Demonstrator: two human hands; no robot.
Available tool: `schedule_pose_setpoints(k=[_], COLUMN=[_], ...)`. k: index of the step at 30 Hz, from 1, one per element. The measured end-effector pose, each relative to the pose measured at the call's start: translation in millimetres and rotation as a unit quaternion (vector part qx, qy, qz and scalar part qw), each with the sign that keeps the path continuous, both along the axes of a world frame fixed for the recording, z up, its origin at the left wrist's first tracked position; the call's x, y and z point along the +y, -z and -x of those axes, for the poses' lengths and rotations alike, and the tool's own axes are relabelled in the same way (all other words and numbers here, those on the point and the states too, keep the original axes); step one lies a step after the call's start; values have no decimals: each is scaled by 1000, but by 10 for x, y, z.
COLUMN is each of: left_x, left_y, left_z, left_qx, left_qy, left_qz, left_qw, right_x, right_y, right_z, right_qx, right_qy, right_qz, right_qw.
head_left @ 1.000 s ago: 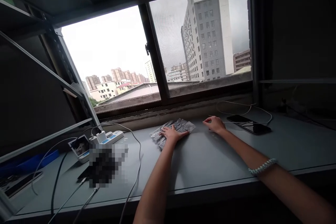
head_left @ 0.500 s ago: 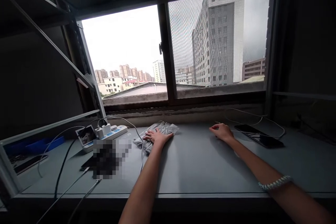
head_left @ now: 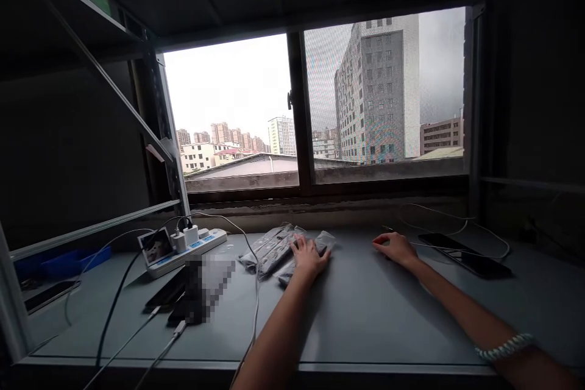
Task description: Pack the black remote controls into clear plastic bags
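Note:
A grey package in a clear plastic bag (head_left: 327, 239) lies under my left hand (head_left: 308, 257); my fingers and thumb spread across its width and grip it. Just left of it, more grey bagged packages (head_left: 269, 248) lie on the grey tabletop (head_left: 356, 311). My right hand (head_left: 397, 248) rests low over the table further right, thumb and forefinger pinched together. Anything between those fingertips is hidden. A white cable (head_left: 439, 248) runs behind that hand, and a small plug-like tip (head_left: 386, 229) shows just beyond it.
At right lies a black phone (head_left: 466, 255), crossed by the white cable. To the left stand a white power strip (head_left: 201, 250) with chargers and dark devices (head_left: 167, 289) on cables, partly blurred out. Blue trays (head_left: 68, 262) sit far left. A shelf post (head_left: 176, 152) rises by the window.
My left hand has slid one bagged package to the right, off the others, which now show beside it. My right hand keeps its pinch. The view has shifted slightly.

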State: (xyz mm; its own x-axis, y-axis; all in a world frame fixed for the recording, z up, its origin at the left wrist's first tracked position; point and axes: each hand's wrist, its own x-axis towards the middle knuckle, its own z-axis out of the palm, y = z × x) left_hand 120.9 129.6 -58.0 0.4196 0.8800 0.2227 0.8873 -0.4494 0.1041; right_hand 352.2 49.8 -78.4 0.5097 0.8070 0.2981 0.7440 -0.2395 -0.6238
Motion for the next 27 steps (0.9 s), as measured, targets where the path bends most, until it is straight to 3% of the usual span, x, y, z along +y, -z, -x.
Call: schedule_pose_setpoints(k=[5, 11, 14, 19, 27], left_x=[-84, -160, -155, -129, -150], left_y=[29, 39, 35, 16, -7], left_z=[-165, -280, -302, -313, -315], left_qx=[-21, -35, -83, -147, -159], left_qy=[177, 292, 295, 238, 245], left_qz=[-39, -70, -93, -156, -156], left_qw=[983, 953, 947, 947, 944], right_x=[32, 29, 4, -42, 62], right_y=[-37, -91, -113, -156, -28], right_z=[35, -5, 7, 39, -53], right_qx=[-16, -71, -81, -68, -39], right_qy=[-31, 26, 39, 49, -14], right_qz=[-13, -12, -4, 8, -15], right_qw=[999, 997, 996, 996, 999])
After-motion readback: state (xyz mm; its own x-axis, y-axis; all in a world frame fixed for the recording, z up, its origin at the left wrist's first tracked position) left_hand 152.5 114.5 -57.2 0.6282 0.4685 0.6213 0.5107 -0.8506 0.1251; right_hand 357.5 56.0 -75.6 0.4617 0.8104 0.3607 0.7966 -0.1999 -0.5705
